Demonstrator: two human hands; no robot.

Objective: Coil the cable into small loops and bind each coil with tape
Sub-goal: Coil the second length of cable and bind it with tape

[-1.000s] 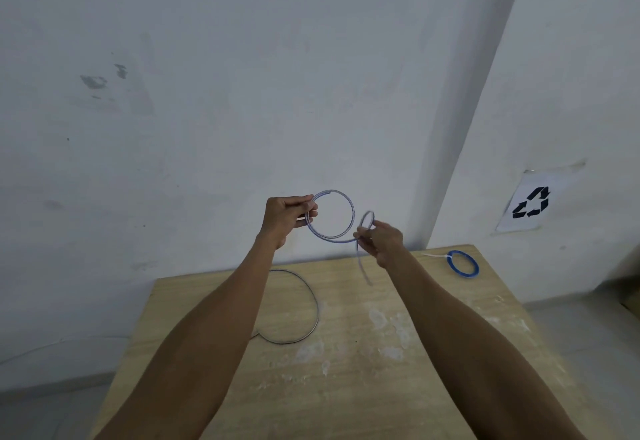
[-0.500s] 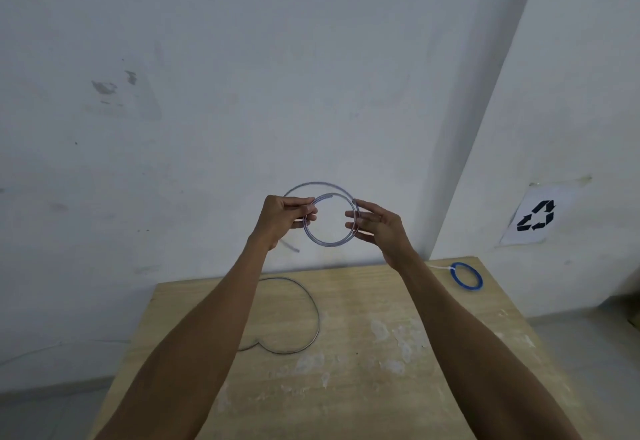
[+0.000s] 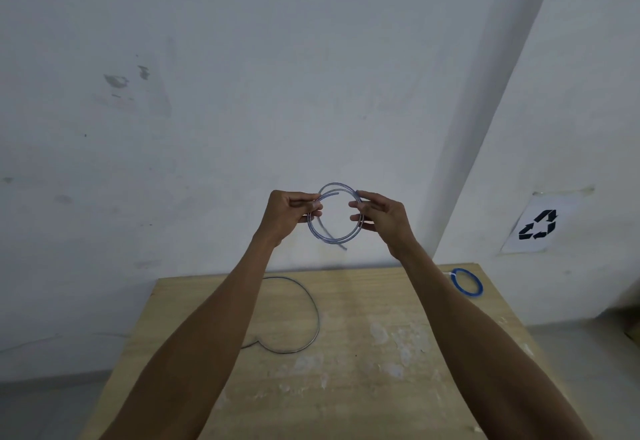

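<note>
We log cable coil (image 3: 330, 241) as pale grey-blue, semi-clear w/ tiny blue flecks. Loose cable (image 3: 316, 308) dk grey. Table (image 3: 363, 387) lt tan wood grain w/ white smears. Small coil (image 3: 455, 283) bright blue, white bit at one end. Sign (image 3: 568, 207) white, blk recycling arrows. Wall (image 3: 242, 93) off-white, dk grey scuffs (image 3: 116, 81).

— Where's the pale cable (image 3: 335, 184)?
— In the air, wound into a small round coil of about two turns. The left hand (image 3: 289, 212) and right hand (image 3: 382, 216) each pinch one side, and a loose end pokes out below.
— The others?
— A grey cable (image 3: 317, 315) lies in an open curve on the table (image 3: 381, 370), and a small blue coil (image 3: 463, 269) lies flat near its far right corner
</note>
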